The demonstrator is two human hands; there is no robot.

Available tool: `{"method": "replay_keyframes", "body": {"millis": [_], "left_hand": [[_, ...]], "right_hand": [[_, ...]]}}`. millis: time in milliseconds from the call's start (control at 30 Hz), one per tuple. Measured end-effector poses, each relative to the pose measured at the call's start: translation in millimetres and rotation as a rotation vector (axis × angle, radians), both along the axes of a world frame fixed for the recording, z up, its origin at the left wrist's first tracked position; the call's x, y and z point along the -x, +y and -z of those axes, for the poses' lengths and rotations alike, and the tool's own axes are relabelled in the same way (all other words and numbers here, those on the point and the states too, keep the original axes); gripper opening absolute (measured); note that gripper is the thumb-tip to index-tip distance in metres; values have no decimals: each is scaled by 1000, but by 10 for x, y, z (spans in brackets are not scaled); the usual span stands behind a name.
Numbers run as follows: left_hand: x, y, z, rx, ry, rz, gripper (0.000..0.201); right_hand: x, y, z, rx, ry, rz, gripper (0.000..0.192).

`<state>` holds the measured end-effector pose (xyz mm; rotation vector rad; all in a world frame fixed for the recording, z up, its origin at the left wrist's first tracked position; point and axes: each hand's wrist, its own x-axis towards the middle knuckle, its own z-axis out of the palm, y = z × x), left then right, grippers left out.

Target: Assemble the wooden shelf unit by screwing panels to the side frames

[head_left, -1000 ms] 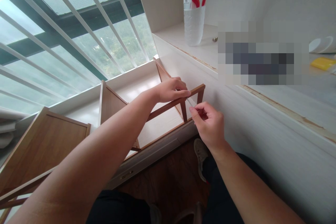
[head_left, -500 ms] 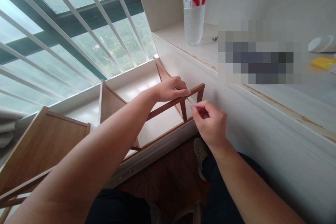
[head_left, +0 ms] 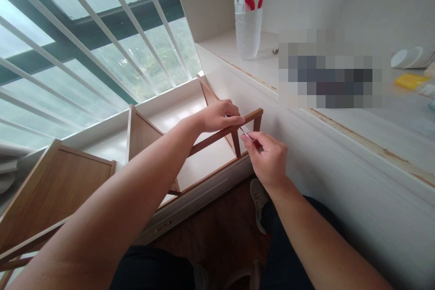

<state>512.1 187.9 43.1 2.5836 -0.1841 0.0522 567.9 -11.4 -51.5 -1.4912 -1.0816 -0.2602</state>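
Note:
A brown wooden shelf frame point(head_left: 210, 142) lies on its side on the white window ledge. My left hand point(head_left: 222, 115) is closed over its upper rail, near where a short leg-like piece joins it. Between the thumb and fingers of my right hand point(head_left: 268, 156) is a thin silvery hex key point(head_left: 246, 133). Its far end meets the wood at that joint, just below my left fingertips; the tip itself is hidden. The frame's wooden panels stretch left beneath my left forearm.
A water bottle point(head_left: 249, 27) stands on the white counter point(head_left: 340, 122), with a small metal piece point(head_left: 275, 50) beside it. Further right are a white tube point(head_left: 411, 57) and a yellow packet point(head_left: 409, 81); a blurred patch hides part of the counter. White bars point(head_left: 112, 31) cross the window.
My right hand has shifted slightly left and turned, showing more of the hex key. My left hand stays on the rail. The whole view has moved a little.

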Motion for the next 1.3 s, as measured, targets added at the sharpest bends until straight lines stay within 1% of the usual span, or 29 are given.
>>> {"method": "replay_keyframes", "body": {"millis": [100,167,267,367,433,500,600,800,1033,1133,1300], "left_hand": [[4,2,0,-6,16,16,47],[6,1,-1,-7,14,-1,46],[4,-4,-6,-2,27,12,47],[-2,-12,-12,10,34,25,48],[-6,-16,-16,15,28,23,47],[-8,-19,-20,16,17,21,47],[-7,-20,-23,17,11,9,46],[-1,-18,-21,4,17,6,47],[11,-24,-30,-9,23,-35,44],[11,-23,-28,-3,23,-26,45],[5,-11,-14,-5,21,-26,45]], "right_hand": [[-1,-1,8,24,34,-32,31],[14,-7,8,58,101,-60,39],[67,-11,20,106,339,-152,46],[135,5,52,107,612,-280,49],[163,22,71,92,724,-351,51],[170,36,82,73,777,-401,52],[160,41,75,39,805,-434,52],[175,17,27,-57,838,-447,52],[218,-4,8,-87,847,-464,48],[220,-19,-3,-72,792,-434,49],[191,-61,10,32,611,-312,43]]}}
